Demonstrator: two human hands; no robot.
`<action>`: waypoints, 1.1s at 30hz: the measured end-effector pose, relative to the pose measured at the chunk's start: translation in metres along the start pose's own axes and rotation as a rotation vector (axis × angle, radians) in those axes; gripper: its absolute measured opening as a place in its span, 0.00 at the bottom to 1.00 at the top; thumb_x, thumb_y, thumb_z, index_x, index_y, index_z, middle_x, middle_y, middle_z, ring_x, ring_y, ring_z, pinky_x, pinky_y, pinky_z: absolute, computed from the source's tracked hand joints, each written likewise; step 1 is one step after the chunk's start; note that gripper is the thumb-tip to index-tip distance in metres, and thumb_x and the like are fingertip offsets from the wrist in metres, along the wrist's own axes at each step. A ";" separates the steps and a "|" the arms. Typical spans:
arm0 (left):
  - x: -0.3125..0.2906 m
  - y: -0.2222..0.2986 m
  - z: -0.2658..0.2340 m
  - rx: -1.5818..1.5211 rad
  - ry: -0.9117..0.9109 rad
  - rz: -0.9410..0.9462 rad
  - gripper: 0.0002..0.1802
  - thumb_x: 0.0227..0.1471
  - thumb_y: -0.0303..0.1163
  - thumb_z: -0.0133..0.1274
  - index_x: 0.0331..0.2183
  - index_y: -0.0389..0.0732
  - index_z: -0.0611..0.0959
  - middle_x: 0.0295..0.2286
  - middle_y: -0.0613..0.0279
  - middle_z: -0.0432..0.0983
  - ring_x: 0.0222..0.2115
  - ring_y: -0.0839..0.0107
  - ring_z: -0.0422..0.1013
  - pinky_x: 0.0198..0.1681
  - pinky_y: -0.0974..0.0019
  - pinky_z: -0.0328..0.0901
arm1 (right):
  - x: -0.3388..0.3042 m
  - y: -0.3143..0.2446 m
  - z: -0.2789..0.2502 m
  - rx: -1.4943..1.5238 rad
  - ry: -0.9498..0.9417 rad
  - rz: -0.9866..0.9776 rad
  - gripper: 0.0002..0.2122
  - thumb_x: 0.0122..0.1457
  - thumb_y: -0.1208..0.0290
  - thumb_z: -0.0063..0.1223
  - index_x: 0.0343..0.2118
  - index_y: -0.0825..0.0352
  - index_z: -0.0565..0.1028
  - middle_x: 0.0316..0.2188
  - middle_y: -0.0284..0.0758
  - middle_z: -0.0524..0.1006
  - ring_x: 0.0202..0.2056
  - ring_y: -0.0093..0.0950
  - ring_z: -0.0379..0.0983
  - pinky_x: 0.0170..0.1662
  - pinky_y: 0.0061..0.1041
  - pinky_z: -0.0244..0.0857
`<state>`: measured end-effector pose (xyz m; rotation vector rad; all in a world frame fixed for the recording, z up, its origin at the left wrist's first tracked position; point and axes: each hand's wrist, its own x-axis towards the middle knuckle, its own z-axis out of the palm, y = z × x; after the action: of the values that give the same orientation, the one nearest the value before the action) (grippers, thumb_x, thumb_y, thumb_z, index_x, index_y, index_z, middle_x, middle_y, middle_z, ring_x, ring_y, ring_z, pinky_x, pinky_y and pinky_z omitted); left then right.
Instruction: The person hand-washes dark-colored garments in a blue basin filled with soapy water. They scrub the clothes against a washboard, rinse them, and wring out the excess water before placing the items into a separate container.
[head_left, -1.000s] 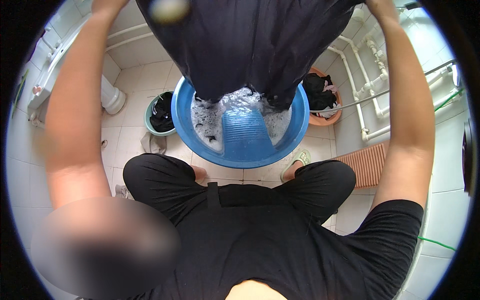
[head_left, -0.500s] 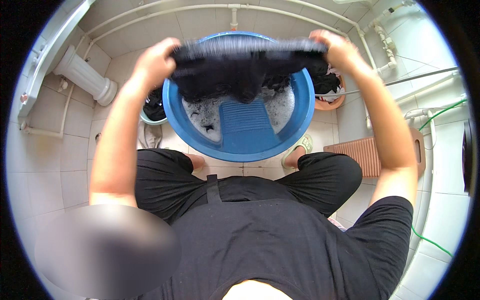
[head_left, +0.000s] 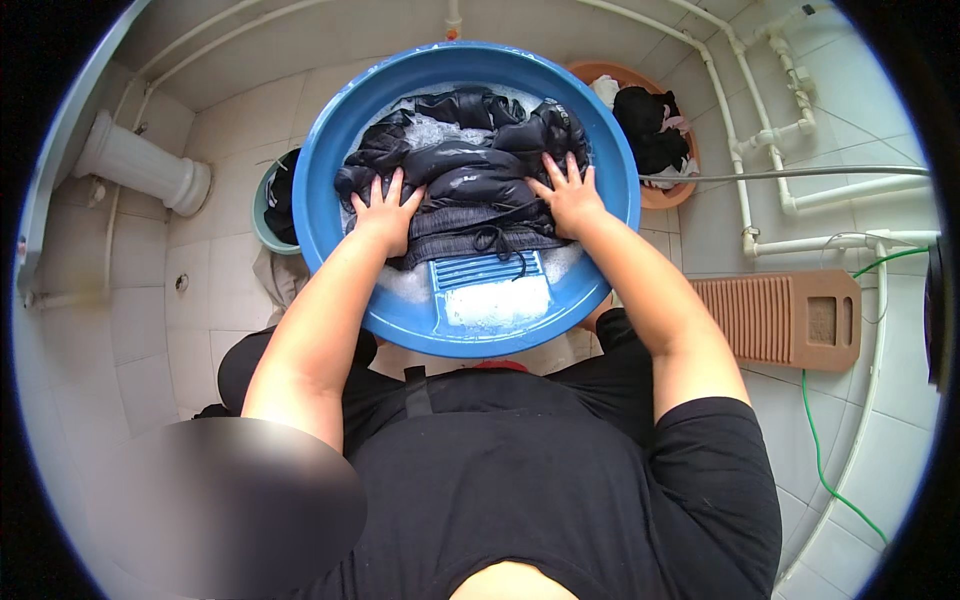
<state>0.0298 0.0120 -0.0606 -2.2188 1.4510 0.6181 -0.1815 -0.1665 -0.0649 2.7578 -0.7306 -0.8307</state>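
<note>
Wet black drawstring pants (head_left: 470, 187) lie bunched in soapy water inside a large round blue basin (head_left: 318, 205). Their ribbed waistband and dangling cord face me, over the upper part of the ridged washboard slope (head_left: 487, 303) built into the basin. My left hand (head_left: 386, 216) presses on the left side of the pants with its fingers spread. Flat on the right side rests my right hand (head_left: 570, 200), its fingers also apart. Neither hand grips the cloth. White suds show around the fabric.
An orange basin (head_left: 683, 192) with black and white clothes stands beyond the blue one at right. At left is a small pale-green basin (head_left: 264, 222) holding dark cloth. A brown washboard (head_left: 775, 318) lies by my right knee. White pipes (head_left: 745, 190) line the walls.
The pants, held up stretched between both hands half a second ago, are now down in the basin. Both hands have lowered, moved inward and let go, fingers spread.
</note>
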 end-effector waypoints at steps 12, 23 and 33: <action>0.100 -0.023 0.058 -0.159 -0.420 0.102 0.27 0.45 0.34 0.48 0.49 0.40 0.71 0.51 0.53 0.63 0.53 0.59 0.59 0.55 0.57 0.54 | 0.088 0.003 0.073 0.269 -0.314 -0.107 0.21 0.43 0.70 0.52 0.45 0.62 0.72 0.49 0.39 0.68 0.51 0.35 0.64 0.53 0.33 0.58; 0.031 -0.004 -0.009 -0.197 -0.057 -0.043 0.20 0.45 0.33 0.47 0.43 0.42 0.77 0.42 0.52 0.73 0.46 0.58 0.68 0.47 0.57 0.63 | 0.048 0.003 0.004 0.270 -0.272 -0.034 0.15 0.43 0.67 0.48 0.35 0.66 0.77 0.39 0.42 0.75 0.42 0.35 0.72 0.44 0.33 0.66; -0.013 -0.007 0.006 -0.326 -0.095 0.078 0.45 0.31 0.38 0.60 0.53 0.39 0.62 0.43 0.48 0.71 0.44 0.56 0.68 0.48 0.61 0.62 | -0.016 0.001 -0.001 0.489 -0.206 -0.123 0.35 0.34 0.58 0.61 0.48 0.69 0.63 0.43 0.47 0.72 0.45 0.41 0.68 0.48 0.33 0.62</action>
<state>0.0305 0.0273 -0.0570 -2.3405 1.4813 1.0367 -0.1933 -0.1594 -0.0565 3.2059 -0.9129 -1.1006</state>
